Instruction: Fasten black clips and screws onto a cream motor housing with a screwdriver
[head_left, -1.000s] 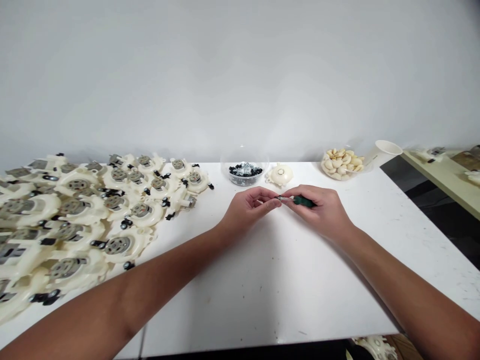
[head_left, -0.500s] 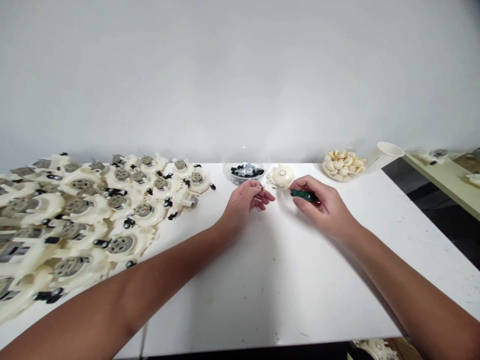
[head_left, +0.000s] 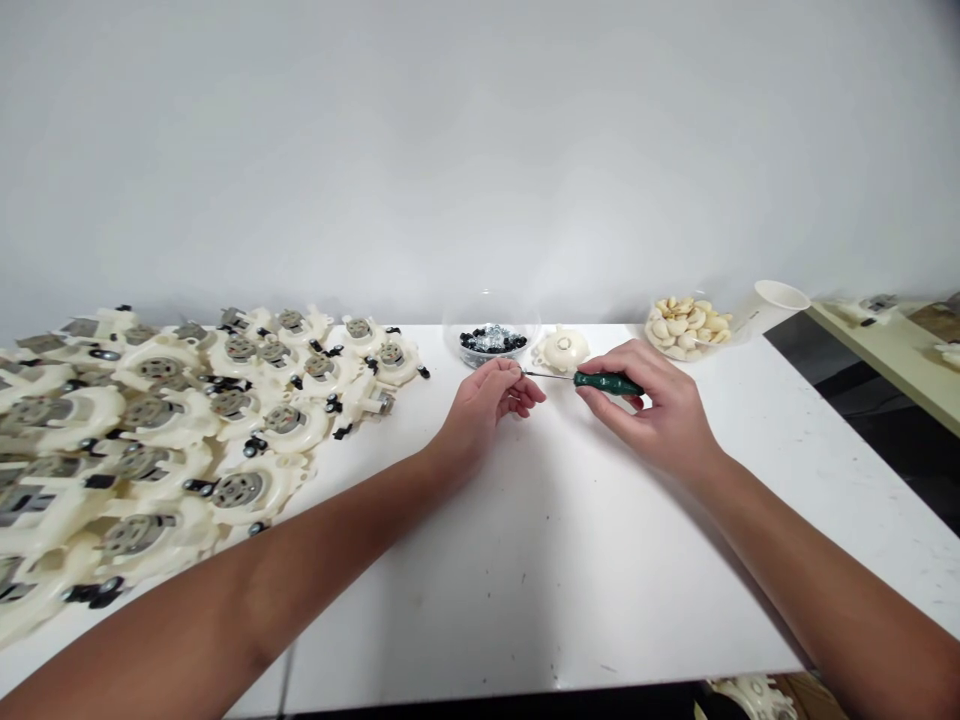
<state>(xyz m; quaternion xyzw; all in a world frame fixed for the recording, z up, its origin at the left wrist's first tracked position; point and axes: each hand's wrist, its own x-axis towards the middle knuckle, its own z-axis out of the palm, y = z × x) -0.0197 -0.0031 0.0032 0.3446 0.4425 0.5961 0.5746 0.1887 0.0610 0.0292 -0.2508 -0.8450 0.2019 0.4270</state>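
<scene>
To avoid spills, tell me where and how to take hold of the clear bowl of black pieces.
Take the clear bowl by its left wall, just under the round, open rim, coming from the left. That side looks free; the cream part crowds the right, and the left hand is in front.

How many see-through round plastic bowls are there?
2: the left bowl, with small black and silvery parts, beyond the left hand; the right bowl, with curved cream pieces, beside the round white cup.

Both hands (head_left: 646,408) raised; fingers curled; forearms converging.
</scene>
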